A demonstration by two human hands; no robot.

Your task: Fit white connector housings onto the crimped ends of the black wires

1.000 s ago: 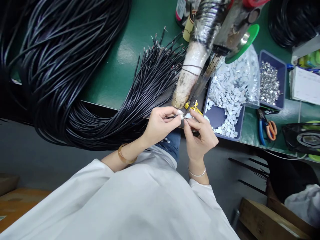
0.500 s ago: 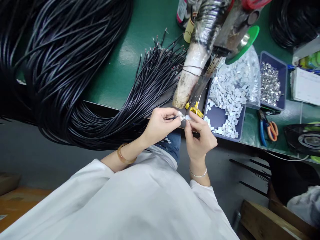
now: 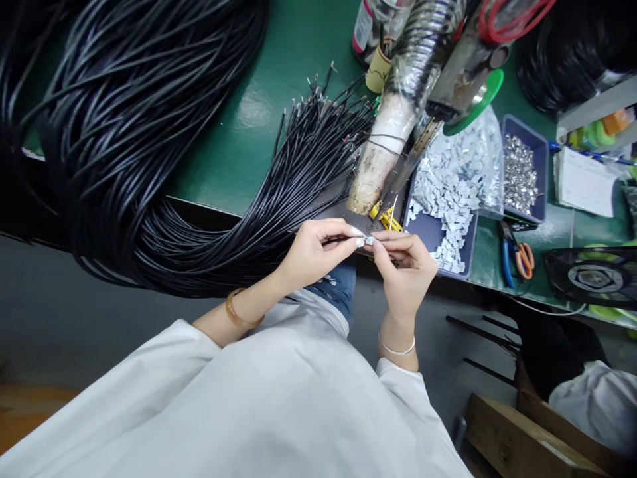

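Note:
My left hand [image 3: 316,251] pinches the end of a thin black cable near the bench's front edge. Against its fingertips, my right hand [image 3: 407,265] pinches a small pale piece [image 3: 369,240] at the cable's end. Behind the hands hangs a dirty white nozzle [image 3: 373,162], with a yellow tool [image 3: 389,219] just under it. A large bundle of black cables [image 3: 298,172] fans out to the left of the nozzle. To the right, a tray [image 3: 465,255] holds many small pale pieces, partly under a clear plastic bag.
A smaller bin [image 3: 540,169] holds shiny metal parts. Pliers [image 3: 516,255] lie by the bench's right front edge, beside a black fan [image 3: 597,277]. A paper pad [image 3: 584,180] is farther back. Part of another person [image 3: 592,411] shows at the lower right, near cardboard boxes [image 3: 522,438].
My right hand has turned and its fingers have closed in over the pale piece, nearer my left fingertips. The camera view has shifted slightly to the right.

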